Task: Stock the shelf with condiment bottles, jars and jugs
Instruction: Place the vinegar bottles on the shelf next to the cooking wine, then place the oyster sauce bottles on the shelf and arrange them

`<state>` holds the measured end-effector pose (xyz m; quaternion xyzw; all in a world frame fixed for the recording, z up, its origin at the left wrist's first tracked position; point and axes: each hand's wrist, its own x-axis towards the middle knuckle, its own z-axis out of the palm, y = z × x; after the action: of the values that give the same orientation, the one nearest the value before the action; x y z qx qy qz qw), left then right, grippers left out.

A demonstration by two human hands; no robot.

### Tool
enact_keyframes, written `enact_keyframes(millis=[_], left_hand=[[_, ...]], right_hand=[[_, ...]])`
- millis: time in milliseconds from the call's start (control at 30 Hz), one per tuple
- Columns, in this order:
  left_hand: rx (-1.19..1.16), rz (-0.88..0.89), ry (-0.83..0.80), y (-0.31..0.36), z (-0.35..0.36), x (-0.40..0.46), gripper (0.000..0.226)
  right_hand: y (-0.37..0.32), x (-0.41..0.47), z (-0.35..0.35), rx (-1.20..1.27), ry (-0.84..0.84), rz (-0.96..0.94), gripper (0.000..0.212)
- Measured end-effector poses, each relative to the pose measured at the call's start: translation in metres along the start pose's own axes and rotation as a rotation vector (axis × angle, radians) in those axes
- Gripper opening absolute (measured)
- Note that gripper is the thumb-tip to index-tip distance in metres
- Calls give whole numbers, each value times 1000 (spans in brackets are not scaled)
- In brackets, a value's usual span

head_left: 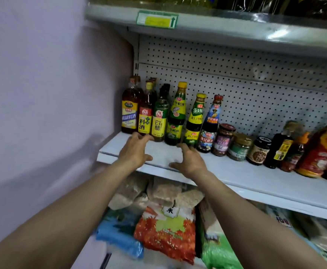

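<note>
The white shelf (236,171) is the thing to steer by here. At its far left end, hard against the wall, stands a cooking-wine bottle (129,111) with a yellow-and-blue label, then a slimmer red-labelled bottle (145,115), a white-vinegar bottle (159,119) and a tall green oyster-sauce bottle (177,115), all upright in a tight row at the back of the shelf. The left hand (134,152) hovers over the shelf's front edge below these, fingers spread and loosely bent, fingertips at the bases of the bottles, gripping nothing; whether they actually touch is hard to judge. The right hand (190,160) lies beside it over the same edge, fingers likewise relaxed and empty, just before a yellow-capped sauce bottle (195,119). Further right along the shelf come a red-capped bottle (210,125), three squat jars (239,146), and dark bottles beside a big red jug (322,150).
</note>
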<state>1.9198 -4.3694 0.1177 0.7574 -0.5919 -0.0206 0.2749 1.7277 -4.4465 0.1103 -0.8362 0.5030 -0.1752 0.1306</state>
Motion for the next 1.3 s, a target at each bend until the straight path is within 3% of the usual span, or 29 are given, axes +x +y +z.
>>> enact_keyframes(millis=[267, 600, 933, 1133, 1300], left_hand=[[72, -181, -140, -15, 38, -115, 73], [154, -327, -381, -46, 97, -210, 89], [97, -449, -528, -119, 169, -268, 78], [-116, -550, -571, -185, 259, -309, 63], [-272, -695, -508, -236, 356, -362, 64]], right_hand=[[13, -80, 37, -65, -159, -215, 74], [39, -150, 121, -127, -350, -222, 75], [68, -176, 229, -176, -633, -115, 73], [113, -199, 342, -80, -769, -26, 61], [150, -212, 445, 102, -771, 119, 47]])
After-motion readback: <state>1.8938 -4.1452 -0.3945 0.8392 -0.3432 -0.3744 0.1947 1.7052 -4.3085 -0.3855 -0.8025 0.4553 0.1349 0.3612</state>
